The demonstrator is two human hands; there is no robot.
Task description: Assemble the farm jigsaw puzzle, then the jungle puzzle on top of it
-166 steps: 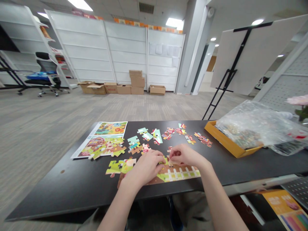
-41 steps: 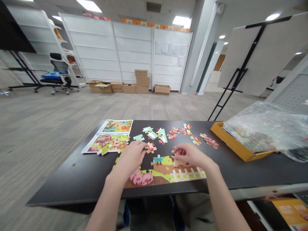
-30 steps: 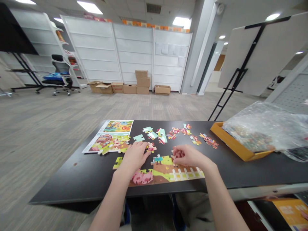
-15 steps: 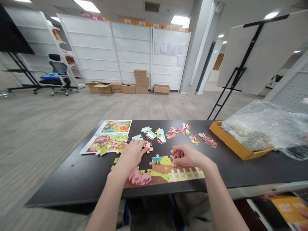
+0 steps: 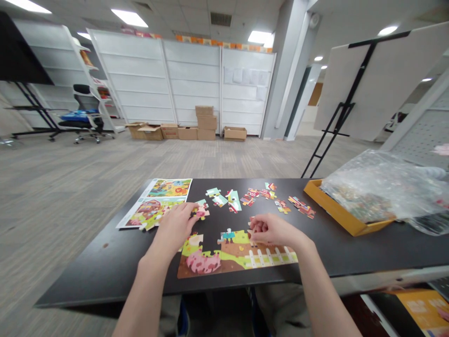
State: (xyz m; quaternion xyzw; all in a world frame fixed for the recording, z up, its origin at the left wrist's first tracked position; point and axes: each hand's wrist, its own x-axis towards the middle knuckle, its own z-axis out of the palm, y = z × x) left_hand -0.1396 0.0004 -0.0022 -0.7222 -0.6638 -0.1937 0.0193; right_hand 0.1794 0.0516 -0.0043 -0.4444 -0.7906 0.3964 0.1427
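Note:
A partly joined farm puzzle (image 5: 224, 260), with a pink pig and a white fence, lies at the near edge of the black table (image 5: 105, 267). My left hand (image 5: 173, 227) reaches up and left of it, fingertips closed on a pink loose piece (image 5: 202, 213) beside the printed picture sheet (image 5: 164, 189). My right hand (image 5: 271, 229) rests curled at the joined section's upper edge, fingers pinched on a small piece that is mostly hidden. Several loose pieces (image 5: 231, 199) lie scattered further back, more of them (image 5: 301, 209) to the right.
An orange box tray (image 5: 336, 215) under a crumpled clear plastic bag (image 5: 379, 187) sits at the table's right. Behind it stands a black easel with a white board (image 5: 336, 117). Cardboard boxes (image 5: 203, 124) and an office chair (image 5: 82, 112) are across the floor.
My left hand has slid left and back, taking the pink piece with it, uncovering the puzzle's left end with the pig. The right hand has stayed at the upper edge.

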